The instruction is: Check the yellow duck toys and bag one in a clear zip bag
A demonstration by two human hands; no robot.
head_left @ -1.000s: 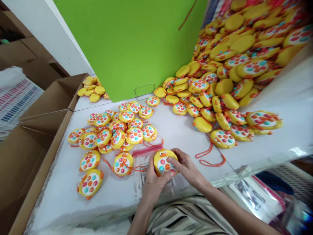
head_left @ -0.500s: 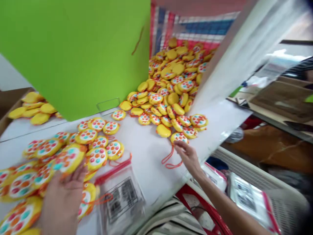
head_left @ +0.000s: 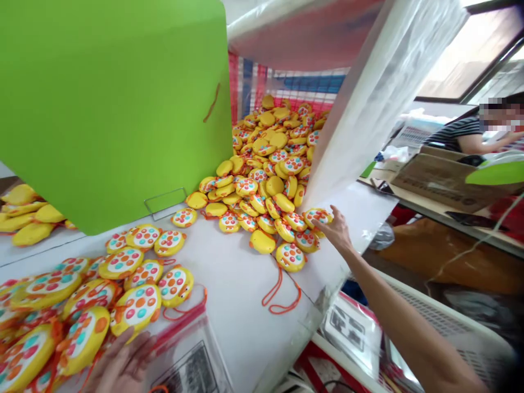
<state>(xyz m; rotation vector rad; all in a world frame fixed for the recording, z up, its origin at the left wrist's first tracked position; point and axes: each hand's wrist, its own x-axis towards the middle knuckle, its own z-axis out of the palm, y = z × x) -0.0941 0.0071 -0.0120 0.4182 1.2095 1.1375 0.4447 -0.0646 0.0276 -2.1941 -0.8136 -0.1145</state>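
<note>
My right hand [head_left: 333,226] reaches the right edge of a large heap of yellow toys [head_left: 266,169] with coloured dots, its fingers apart around the side of one toy [head_left: 317,216]. Nearer to me lies a single toy [head_left: 291,257] with an orange cord loop [head_left: 282,297]. At the lower left, my left hand [head_left: 125,360] is spread beside a second pile of dotted toys [head_left: 82,297], just below one toy [head_left: 136,308]. A clear zip bag [head_left: 192,355] with a red top strip lies right of my left hand.
A green board [head_left: 114,109] stands behind the left pile. White plastic sheeting [head_left: 368,103] flanks the heap. Beyond the table edge are a white basket [head_left: 434,316] with packed bags [head_left: 352,333], a cardboard box [head_left: 434,177] and a person in a striped shirt [head_left: 454,134].
My right hand has left the toy with the cord loop and moved up and right to another toy. My left hand has let go of its toy and moved lower. The view has shifted.
</note>
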